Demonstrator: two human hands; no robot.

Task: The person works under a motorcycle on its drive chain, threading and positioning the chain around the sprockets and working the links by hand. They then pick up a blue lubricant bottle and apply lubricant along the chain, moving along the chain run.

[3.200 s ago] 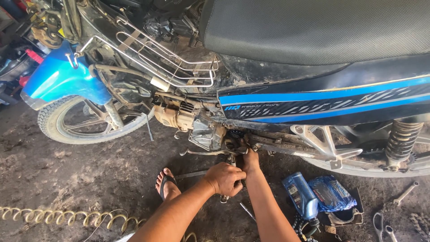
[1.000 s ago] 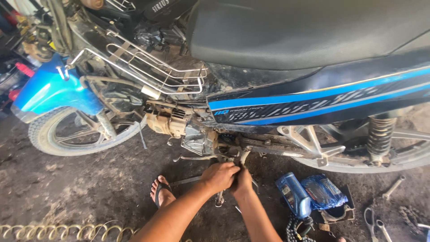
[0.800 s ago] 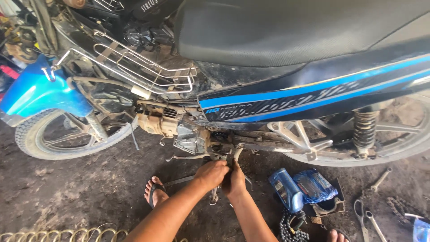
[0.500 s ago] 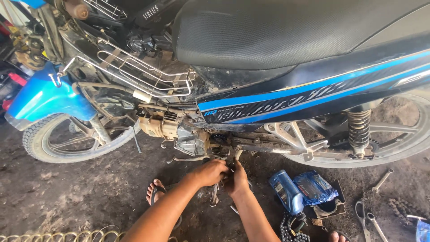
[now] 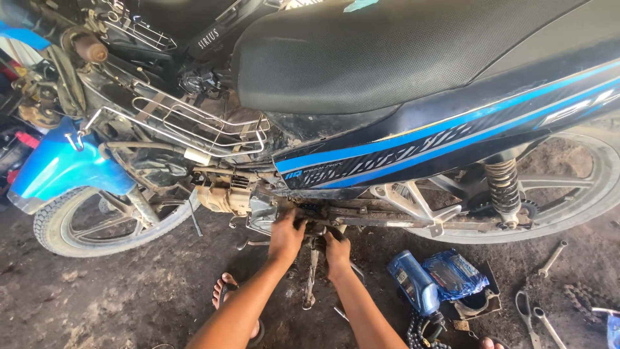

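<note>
My left hand [image 5: 286, 234] and right hand [image 5: 337, 249] are both pressed up under the motorbike [image 5: 400, 110], at the grimy engine [image 5: 258, 207] low in the frame. My fingers curl around dirty metal parts there, but I cannot tell exactly what each one grips. The stand [image 5: 312, 274] hangs down just between my wrists. A blue bottle [image 5: 413, 281] and a crumpled blue bag [image 5: 455, 274] lie on the dirt floor to my right, with pliers [image 5: 529, 313] and a wrench [image 5: 552, 257] farther off. My sandalled foot [image 5: 226, 294] rests beside my left arm.

A motorbike repair workshop: a stripped motorcycle [image 5: 387, 129] on an oily dirt floor [image 5: 116, 291], wrenches [image 5: 552, 257] scattered about.
</note>
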